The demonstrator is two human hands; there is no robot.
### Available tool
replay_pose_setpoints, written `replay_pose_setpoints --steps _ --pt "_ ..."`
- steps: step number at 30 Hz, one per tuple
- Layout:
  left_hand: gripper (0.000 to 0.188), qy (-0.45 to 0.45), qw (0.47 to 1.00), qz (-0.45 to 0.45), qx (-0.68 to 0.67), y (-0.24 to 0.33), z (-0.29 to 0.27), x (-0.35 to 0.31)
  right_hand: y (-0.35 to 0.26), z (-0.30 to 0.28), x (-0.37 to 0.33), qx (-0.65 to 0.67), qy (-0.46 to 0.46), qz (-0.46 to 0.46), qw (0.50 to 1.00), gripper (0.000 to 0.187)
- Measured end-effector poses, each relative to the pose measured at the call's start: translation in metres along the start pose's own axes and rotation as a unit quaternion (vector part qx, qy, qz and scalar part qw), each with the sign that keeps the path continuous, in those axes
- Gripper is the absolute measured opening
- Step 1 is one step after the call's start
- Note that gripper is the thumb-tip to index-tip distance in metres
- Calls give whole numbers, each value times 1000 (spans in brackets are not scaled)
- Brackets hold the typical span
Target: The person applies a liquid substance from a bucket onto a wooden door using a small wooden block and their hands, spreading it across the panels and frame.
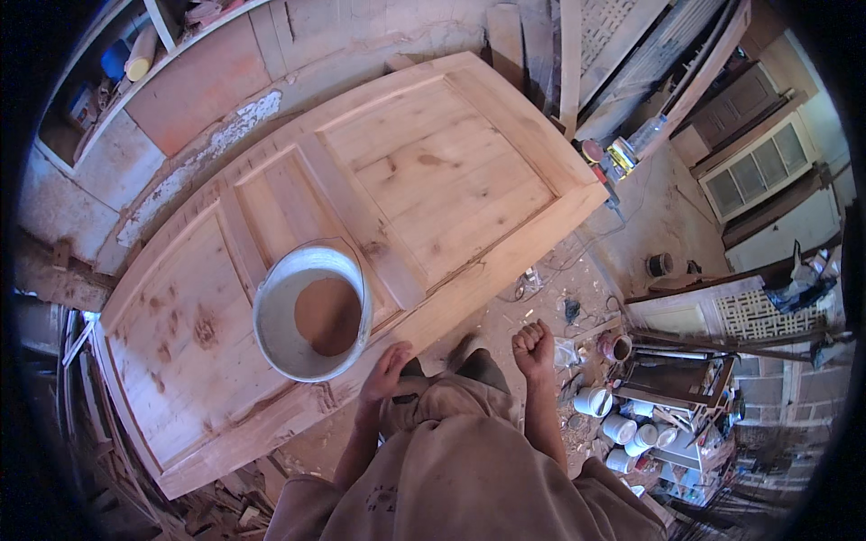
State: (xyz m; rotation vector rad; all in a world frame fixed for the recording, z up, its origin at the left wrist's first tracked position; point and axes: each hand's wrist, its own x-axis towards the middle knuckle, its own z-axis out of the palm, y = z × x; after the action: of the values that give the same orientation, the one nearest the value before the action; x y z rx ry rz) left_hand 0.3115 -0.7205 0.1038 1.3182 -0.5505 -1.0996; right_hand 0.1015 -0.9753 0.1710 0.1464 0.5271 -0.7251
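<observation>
So the bucket [277, 316] is standing on the panel [460, 171], left of the middle and toward the near edge, with brown stuff [317, 305] sitting in the bottom. The left hand [385, 371] is hovering just right of it, fingers loosely open and gripping nothing; from this angle it's hard to say whether it's touching the panel's near edge. The right hand [533, 349] is hanging well apart, farther right over the floor [586, 270], fingers closed in a fist with no object showing.

The worry is the bucket: it's sitting within easy bumping range of the left hand, so a careless swing could be tipping it and dumping the brown stuff everywhere. The panel is stepping between raised and sunken parts too, so a badly seated base could be rocking. Also, a dark scrap [572, 311] is lying on the right, begging for a stumble.
</observation>
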Motion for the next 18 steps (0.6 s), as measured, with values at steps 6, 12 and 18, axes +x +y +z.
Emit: replay_pose_setpoints --steps 6,12,18 --pt "29 192 974 7 122 17 -9 32 -14 20 82 -35 39 79 996 40" --pt "39 330 943 -33 31 -2 26 41 -53 89 198 -207 25 100 973 41" --pt "43 498 853 -77 -135 -37 156 50 -46 110 360 -422 -66 25 904 20"
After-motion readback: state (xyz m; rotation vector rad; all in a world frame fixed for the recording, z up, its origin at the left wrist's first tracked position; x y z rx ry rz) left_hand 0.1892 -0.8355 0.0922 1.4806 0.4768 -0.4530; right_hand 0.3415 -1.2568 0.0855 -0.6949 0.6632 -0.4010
